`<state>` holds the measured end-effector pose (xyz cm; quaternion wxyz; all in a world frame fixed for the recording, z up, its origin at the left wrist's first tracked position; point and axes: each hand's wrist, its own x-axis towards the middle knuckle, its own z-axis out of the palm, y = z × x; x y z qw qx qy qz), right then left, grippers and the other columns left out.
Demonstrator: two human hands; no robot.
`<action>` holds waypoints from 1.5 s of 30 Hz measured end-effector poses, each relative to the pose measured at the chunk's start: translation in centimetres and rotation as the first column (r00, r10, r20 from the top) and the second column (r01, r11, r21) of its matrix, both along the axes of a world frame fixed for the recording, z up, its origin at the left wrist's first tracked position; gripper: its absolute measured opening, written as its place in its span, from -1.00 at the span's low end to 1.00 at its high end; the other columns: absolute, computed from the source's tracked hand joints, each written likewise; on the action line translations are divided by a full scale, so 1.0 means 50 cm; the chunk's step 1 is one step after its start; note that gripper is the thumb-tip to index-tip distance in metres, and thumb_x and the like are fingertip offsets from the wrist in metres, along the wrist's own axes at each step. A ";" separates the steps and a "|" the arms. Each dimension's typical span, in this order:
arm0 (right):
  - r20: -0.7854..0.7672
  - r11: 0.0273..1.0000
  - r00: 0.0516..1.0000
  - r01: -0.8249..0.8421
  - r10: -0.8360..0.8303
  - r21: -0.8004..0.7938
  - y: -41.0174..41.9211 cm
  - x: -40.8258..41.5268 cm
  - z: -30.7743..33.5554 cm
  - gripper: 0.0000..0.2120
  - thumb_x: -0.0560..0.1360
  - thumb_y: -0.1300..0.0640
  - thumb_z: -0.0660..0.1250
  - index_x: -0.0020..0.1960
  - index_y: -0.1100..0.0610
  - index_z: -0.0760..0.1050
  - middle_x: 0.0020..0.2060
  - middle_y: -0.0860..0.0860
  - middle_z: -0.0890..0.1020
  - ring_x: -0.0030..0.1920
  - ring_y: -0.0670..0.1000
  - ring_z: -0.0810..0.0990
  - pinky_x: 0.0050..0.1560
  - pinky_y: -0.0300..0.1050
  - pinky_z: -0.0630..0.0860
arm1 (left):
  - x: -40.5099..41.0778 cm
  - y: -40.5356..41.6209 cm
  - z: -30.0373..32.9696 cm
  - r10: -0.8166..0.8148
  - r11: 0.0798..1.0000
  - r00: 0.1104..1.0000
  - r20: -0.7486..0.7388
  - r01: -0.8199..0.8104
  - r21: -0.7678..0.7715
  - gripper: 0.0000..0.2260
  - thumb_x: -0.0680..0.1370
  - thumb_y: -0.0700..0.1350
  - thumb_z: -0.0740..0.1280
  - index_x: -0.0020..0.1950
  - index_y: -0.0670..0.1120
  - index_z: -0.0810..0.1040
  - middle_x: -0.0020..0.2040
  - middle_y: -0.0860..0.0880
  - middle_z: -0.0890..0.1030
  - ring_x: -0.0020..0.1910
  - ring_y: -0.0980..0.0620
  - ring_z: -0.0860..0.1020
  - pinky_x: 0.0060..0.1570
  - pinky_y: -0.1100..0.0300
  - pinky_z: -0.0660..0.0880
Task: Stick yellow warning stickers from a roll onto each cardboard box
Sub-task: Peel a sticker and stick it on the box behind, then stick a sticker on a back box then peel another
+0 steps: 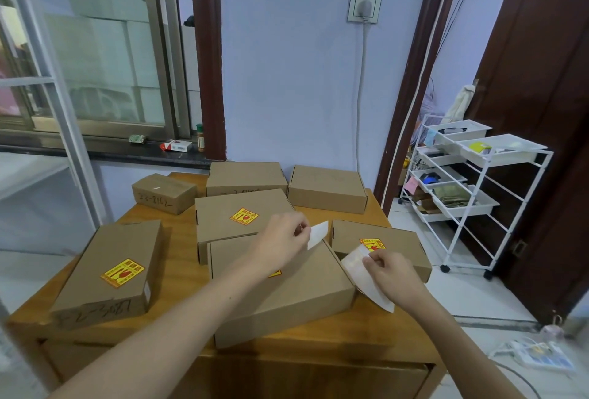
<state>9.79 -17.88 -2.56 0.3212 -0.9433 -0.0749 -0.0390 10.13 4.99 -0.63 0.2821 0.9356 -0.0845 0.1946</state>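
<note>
Several cardboard boxes lie on a wooden table (318, 339). Yellow warning stickers show on the left box (108, 271), the middle box (242, 210), the right box (398, 242) and the near box (287, 290), whose sticker is mostly hidden by my left forearm. My left hand (280, 242) pinches a peeled sticker (318, 233), seen from its white back, above the near box's far right corner. My right hand (392, 274) pinches the strip of backing paper (366, 277) at the near box's right edge. Three boxes at the back, the small box (164, 193), the back middle box (245, 175) and the back right box (328, 188), show no sticker.
A white wheeled cart (471, 188) with trays stands to the right of the table. A window sill (127, 150) with small items runs behind on the left. A power strip (535, 355) lies on the floor at lower right. A dark door (541, 111) stands open at far right.
</note>
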 end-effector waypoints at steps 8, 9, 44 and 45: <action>0.007 0.999 1.000 0.013 -0.013 0.032 0.015 0.006 0.010 -0.63 0.56 0.05 0.20 -0.20 0.34 0.53 -0.46 0.05 0.44 -0.38 0.00 0.42 -0.36 -0.18 0.30 | -0.001 -0.008 -0.003 -0.026 1.000 0.999 -0.021 0.025 -0.016 -0.84 0.61 -0.14 0.26 -0.03 -0.08 0.63 -0.15 0.05 0.61 -0.15 0.11 0.54 -0.27 0.29 0.41; 0.021 0.999 0.999 0.025 -0.026 0.034 0.018 0.009 0.012 -0.59 0.55 0.02 0.20 -0.17 0.38 0.53 -0.46 0.09 0.42 -0.40 0.03 0.39 -0.36 -0.14 0.27 | 0.000 -0.008 -0.003 -0.023 0.999 0.999 -0.024 0.023 -0.028 -0.84 0.61 -0.15 0.26 -0.05 -0.07 0.63 -0.19 0.07 0.60 -0.17 0.11 0.54 -0.27 0.28 0.42; 0.204 0.978 0.976 -0.108 0.070 0.181 0.069 0.315 0.036 -0.69 0.58 -0.04 0.19 0.25 0.06 0.48 -0.03 -0.09 0.57 -0.01 -0.16 0.51 -0.16 -0.43 0.35 | 0.424 -0.037 -0.032 0.062 0.927 0.993 -0.099 -0.094 -0.362 -0.84 0.60 -0.18 0.33 0.13 -0.11 0.65 0.09 -0.03 0.66 0.06 0.06 0.57 0.00 0.24 0.42; 0.196 0.978 0.978 -0.106 0.070 0.179 0.071 0.327 0.034 -0.69 0.58 -0.04 0.18 0.25 0.06 0.48 -0.02 -0.10 0.56 0.00 -0.15 0.50 -0.16 -0.44 0.33 | 0.436 -0.037 -0.039 0.068 0.930 0.992 -0.106 -0.101 -0.352 -0.84 0.60 -0.18 0.33 0.14 -0.10 0.64 0.10 -0.03 0.66 0.05 0.08 0.56 -0.01 0.24 0.42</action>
